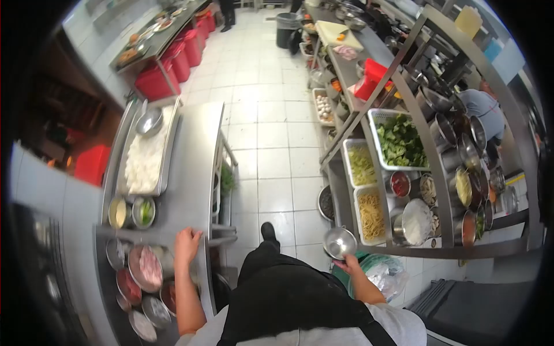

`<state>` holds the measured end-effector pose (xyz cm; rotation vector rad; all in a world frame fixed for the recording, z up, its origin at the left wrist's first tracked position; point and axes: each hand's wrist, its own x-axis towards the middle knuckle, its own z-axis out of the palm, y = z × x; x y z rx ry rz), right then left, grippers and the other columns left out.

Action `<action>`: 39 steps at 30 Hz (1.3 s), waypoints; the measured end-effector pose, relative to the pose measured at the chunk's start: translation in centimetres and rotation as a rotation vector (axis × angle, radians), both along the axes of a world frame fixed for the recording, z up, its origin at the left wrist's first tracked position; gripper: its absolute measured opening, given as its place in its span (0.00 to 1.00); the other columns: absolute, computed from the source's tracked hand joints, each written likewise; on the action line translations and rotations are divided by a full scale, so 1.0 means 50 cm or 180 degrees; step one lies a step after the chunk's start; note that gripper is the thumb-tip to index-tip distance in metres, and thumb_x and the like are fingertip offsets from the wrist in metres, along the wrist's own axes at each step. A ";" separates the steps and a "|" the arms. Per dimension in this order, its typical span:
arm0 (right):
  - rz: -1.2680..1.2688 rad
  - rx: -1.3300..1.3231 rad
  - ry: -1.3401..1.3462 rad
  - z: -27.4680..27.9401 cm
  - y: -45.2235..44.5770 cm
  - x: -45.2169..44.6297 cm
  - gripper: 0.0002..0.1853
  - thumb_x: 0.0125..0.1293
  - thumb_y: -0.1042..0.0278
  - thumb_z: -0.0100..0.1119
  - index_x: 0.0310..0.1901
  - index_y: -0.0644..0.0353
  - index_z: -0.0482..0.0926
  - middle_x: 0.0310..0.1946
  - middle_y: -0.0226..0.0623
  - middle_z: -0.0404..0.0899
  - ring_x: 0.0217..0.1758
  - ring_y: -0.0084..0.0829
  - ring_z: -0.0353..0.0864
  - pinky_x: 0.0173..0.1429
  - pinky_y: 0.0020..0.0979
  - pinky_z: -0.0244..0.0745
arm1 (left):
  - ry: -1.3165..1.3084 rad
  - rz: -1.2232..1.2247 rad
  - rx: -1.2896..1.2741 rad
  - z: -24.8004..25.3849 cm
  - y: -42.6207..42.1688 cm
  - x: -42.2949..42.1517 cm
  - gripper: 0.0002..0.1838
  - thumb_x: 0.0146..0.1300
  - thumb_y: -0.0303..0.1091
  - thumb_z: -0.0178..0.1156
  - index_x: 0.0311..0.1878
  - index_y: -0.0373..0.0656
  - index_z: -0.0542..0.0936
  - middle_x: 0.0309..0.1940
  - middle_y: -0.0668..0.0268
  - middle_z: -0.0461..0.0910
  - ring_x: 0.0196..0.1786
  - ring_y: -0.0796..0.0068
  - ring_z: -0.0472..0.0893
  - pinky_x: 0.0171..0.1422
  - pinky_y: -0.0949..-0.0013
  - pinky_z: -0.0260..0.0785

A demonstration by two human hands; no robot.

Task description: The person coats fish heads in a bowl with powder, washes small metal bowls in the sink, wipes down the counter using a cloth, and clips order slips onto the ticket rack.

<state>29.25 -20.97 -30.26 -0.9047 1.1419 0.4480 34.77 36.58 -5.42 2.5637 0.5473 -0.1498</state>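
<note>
My right hand (348,264) grips the rim of a shiny steel bowl (333,237), held out beside the shelving on the right. The inside of the bowl shows bare metal. My left hand (187,244) is loosely closed above the steel counter (193,155), with nothing visible in its fingers. Close by it on the left are steel bowls, one holding pale pink raw meat (147,267). Beyond these sit a small bowl of something yellowish (119,213) and another with green pieces (143,211).
A deep tray of white food (142,164) carries a metal bowl (149,121). On the right shelving are baskets of broccoli (400,138) and noodles (370,214). Green and clear plastic bags (385,275) lie below my right hand. A tiled aisle (271,138) runs ahead; people stand farther off.
</note>
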 end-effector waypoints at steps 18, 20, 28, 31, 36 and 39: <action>-0.0752 0.0421 -0.2669 0.497 0.203 1.280 0.20 0.61 0.75 0.42 0.54 0.76 0.59 0.50 0.54 0.68 0.49 0.50 0.75 0.49 0.50 0.81 | 0.0518 -0.1930 -0.0484 -0.131 -0.088 0.939 0.26 0.58 0.41 0.61 0.56 0.35 0.71 0.48 0.46 0.77 0.52 0.47 0.75 0.56 0.58 0.68; -0.0919 0.0494 -0.2744 0.481 0.162 1.398 0.20 0.61 0.75 0.42 0.54 0.75 0.60 0.51 0.54 0.67 0.49 0.50 0.75 0.48 0.49 0.81 | 0.0522 -0.1625 -0.0632 -0.143 -0.039 0.922 0.24 0.58 0.40 0.61 0.54 0.35 0.73 0.45 0.47 0.79 0.50 0.48 0.77 0.53 0.59 0.70; -0.2572 -0.0629 -0.2217 0.474 0.060 1.684 0.19 0.59 0.78 0.46 0.54 0.67 0.63 0.50 0.50 0.66 0.48 0.47 0.73 0.41 0.46 0.83 | 0.0622 -0.0262 -0.1644 -0.118 0.054 0.891 0.17 0.60 0.33 0.60 0.50 0.34 0.76 0.35 0.57 0.81 0.32 0.72 0.79 0.36 0.69 0.72; -0.2867 -0.0808 -0.2006 0.456 0.027 1.721 0.20 0.59 0.79 0.47 0.54 0.67 0.63 0.50 0.51 0.66 0.47 0.47 0.73 0.42 0.48 0.83 | 0.0801 0.0121 -0.1893 -0.145 0.076 0.954 0.16 0.61 0.33 0.59 0.49 0.33 0.76 0.32 0.58 0.81 0.29 0.75 0.78 0.32 0.71 0.70; -0.2967 -0.0608 -0.2429 0.430 -0.051 1.750 0.19 0.64 0.73 0.50 0.55 0.65 0.63 0.54 0.50 0.64 0.50 0.45 0.73 0.44 0.43 0.82 | 0.0717 -0.0817 -0.1461 -0.197 0.108 1.194 0.18 0.60 0.33 0.59 0.50 0.33 0.75 0.33 0.52 0.82 0.34 0.65 0.81 0.39 0.65 0.73; -0.3301 -0.0433 -0.2807 0.444 -0.044 1.728 0.21 0.64 0.70 0.54 0.56 0.66 0.62 0.52 0.50 0.66 0.47 0.44 0.74 0.46 0.38 0.82 | 0.0613 -0.1537 -0.1001 -0.123 0.062 1.409 0.20 0.59 0.36 0.60 0.51 0.33 0.74 0.38 0.47 0.81 0.41 0.56 0.82 0.44 0.60 0.74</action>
